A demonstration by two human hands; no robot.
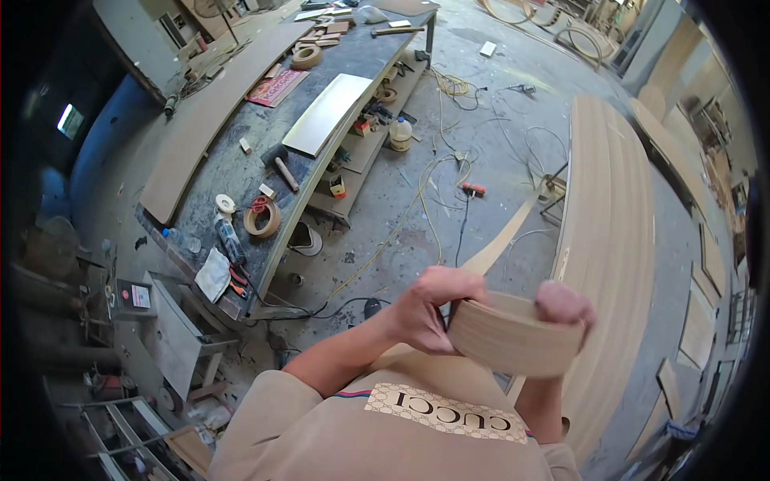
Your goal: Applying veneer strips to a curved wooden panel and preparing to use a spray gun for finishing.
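Note:
A wide roll of wood-grain edge banding is held in front of my chest. My left hand is closed on the roll's left side, thumb and fingers bent around its edge. On the right side, my right hand curls over the rim; it is slightly smeared by motion, but its fingers wrap the roll. A loose strip of the banding runs away from the roll toward the far right, ending near a stand beside the long wooden panel. The roll's inner side is partly hidden by my hands.
At left stands a long workbench bearing a white board, a tape roll, red scissors, a mallet and a power tool. Yellow cables and a red-handled tool lie on the floor.

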